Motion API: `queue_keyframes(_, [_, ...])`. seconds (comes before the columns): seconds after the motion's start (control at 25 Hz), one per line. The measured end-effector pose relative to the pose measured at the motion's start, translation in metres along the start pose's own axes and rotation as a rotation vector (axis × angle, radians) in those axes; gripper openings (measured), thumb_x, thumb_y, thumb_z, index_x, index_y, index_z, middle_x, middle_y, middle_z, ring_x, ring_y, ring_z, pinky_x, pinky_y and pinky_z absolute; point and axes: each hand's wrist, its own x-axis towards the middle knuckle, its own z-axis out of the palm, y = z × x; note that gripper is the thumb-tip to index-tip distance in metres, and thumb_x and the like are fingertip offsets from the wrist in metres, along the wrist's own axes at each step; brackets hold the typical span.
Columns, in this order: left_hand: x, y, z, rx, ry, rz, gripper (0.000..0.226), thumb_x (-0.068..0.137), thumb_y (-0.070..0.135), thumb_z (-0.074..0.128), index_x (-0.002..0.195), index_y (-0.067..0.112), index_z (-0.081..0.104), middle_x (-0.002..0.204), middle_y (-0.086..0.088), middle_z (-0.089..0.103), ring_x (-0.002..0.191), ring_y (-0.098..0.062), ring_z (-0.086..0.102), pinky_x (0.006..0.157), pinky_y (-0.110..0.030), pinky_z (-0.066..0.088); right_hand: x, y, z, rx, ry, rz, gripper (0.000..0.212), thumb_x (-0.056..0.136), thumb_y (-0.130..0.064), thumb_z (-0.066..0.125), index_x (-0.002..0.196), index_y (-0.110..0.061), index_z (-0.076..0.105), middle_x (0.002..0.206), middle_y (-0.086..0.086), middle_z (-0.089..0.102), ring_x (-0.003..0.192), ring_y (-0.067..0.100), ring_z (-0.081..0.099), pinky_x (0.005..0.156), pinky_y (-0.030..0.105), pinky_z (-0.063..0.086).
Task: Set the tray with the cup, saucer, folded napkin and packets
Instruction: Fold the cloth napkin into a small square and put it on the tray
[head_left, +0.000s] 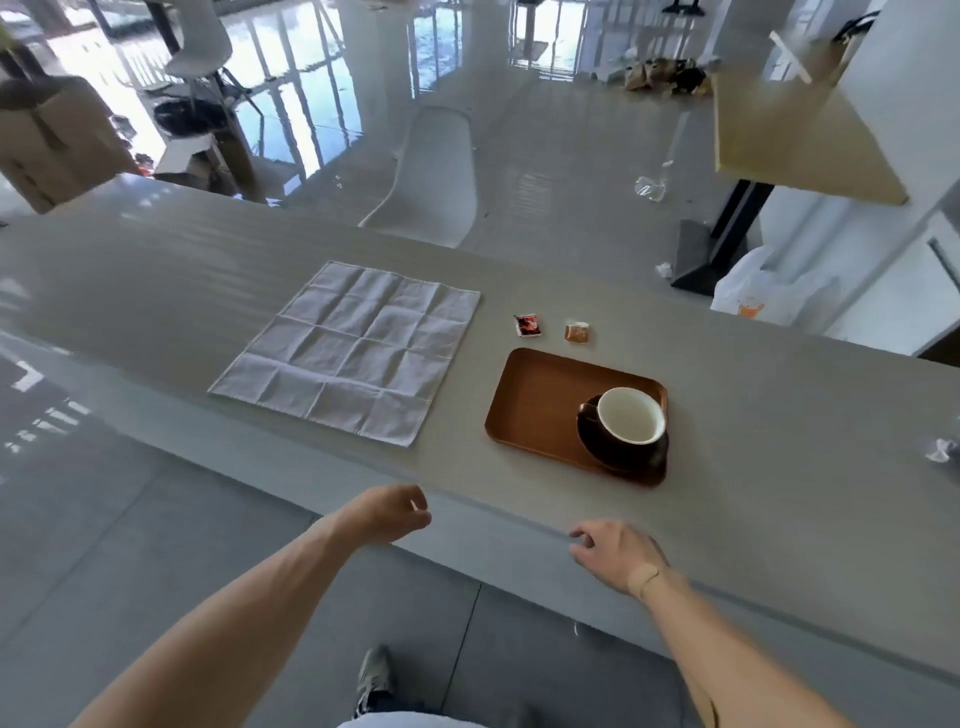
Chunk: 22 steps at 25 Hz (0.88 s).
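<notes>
A brown tray (535, 400) lies on the grey counter. On its right end a dark saucer (618, 452) carries a cup (631, 415) with a white inside. A pale napkin (348, 351) is spread flat and unfolded to the tray's left. Beyond the tray lie two small packets, one red and black (528, 326), one brown (577, 332). My left hand (387, 514) hovers at the counter's near edge, fingers loosely curled, holding nothing. My right hand (615, 556) rests over the same edge, fingers apart and empty.
The counter (208, 270) runs wide left and right. A crumpled bit of paper (943, 449) lies at its far right. Beyond it stand a white chair (431, 176), cardboard boxes (57, 140) and a wooden table (795, 135).
</notes>
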Motion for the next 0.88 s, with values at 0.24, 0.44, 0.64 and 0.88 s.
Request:
queue_keyframes(0.24, [-0.05, -0.118, -0.068, 0.173, 0.106, -0.09, 0.036, 0.088, 0.049, 0.05, 0.117, 0.032, 0.061, 0.121, 0.005, 0.062, 0.11, -0.017, 0.058, 0.095, -0.036, 0.047, 0.045, -0.154, 0.0, -0.087, -0.036, -0.194, 0.043, 0.085, -0.043, 0.046, 0.125, -0.033, 0.06, 0.119, -0.007, 0.067, 0.105, 0.017, 0.062, 0.091, 0.032, 0.049])
queue_keyframes(0.44, [-0.063, -0.208, -0.119, 0.218, 0.143, -0.125, 0.04, 0.087, 0.049, 0.05, 0.122, 0.032, 0.06, 0.125, 0.003, 0.062, 0.115, -0.019, 0.056, 0.093, -0.033, 0.045, 0.074, -0.272, 0.016, -0.124, -0.025, -0.308, 0.043, 0.086, -0.043, 0.046, 0.126, -0.032, 0.058, 0.118, -0.007, 0.066, 0.103, 0.016, 0.062, 0.086, 0.03, 0.048])
queue_keyframes(0.64, [-0.052, -0.266, -0.156, 0.206, 0.137, -0.115, 0.039, 0.088, 0.05, 0.051, 0.121, 0.033, 0.06, 0.122, 0.004, 0.06, 0.114, -0.018, 0.056, 0.093, -0.034, 0.045, 0.1, -0.332, 0.022, -0.166, 0.023, -0.323, 0.044, 0.088, -0.046, 0.046, 0.128, -0.032, 0.057, 0.124, -0.007, 0.065, 0.11, 0.016, 0.061, 0.09, 0.031, 0.047])
queue_keyframes(0.88, [-0.008, -0.287, -0.19, 0.118, 0.11, -0.064, 0.037, 0.088, 0.048, 0.055, 0.12, 0.03, 0.061, 0.119, 0.005, 0.06, 0.109, -0.016, 0.056, 0.094, -0.033, 0.047, 0.128, -0.345, 0.016, -0.129, 0.075, -0.218, 0.044, 0.087, -0.046, 0.048, 0.128, -0.033, 0.057, 0.127, -0.006, 0.064, 0.112, 0.017, 0.06, 0.09, 0.032, 0.047])
